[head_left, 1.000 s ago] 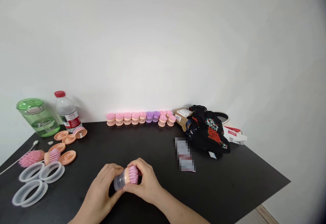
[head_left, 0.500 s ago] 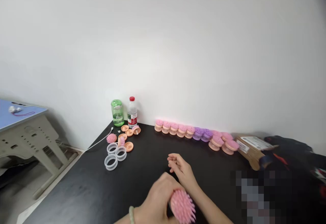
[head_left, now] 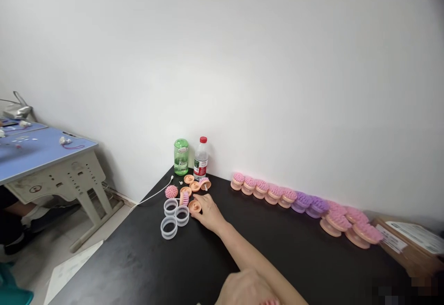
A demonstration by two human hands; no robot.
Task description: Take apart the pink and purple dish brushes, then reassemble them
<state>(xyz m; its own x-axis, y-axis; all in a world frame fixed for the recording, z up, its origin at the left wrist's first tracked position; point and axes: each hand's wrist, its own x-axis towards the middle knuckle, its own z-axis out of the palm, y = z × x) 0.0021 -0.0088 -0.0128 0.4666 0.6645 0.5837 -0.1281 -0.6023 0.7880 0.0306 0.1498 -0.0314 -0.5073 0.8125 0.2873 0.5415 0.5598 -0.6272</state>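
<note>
Right grip [head_left: 210,213] swung out to the person's 11 o'clock, round orange disc [head_left: 194,207]; can't tell if clamped. Probably light, stiff; pinch by edges. Left grip [head_left: 245,288] holds pink brush [head_left: 269,302].

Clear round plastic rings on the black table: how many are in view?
3, in one cluster: the rear ring, the right ring and the front ring, on the black table. Others may be hidden by the left hand at the picture's bottom edge.

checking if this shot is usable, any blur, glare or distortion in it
Head view: left hand blurry, cut off at the bottom; head view: rightmost pink brush looks stretched; head view: dull sheen on the left of the black table, lower-right corner pixelated.
</note>
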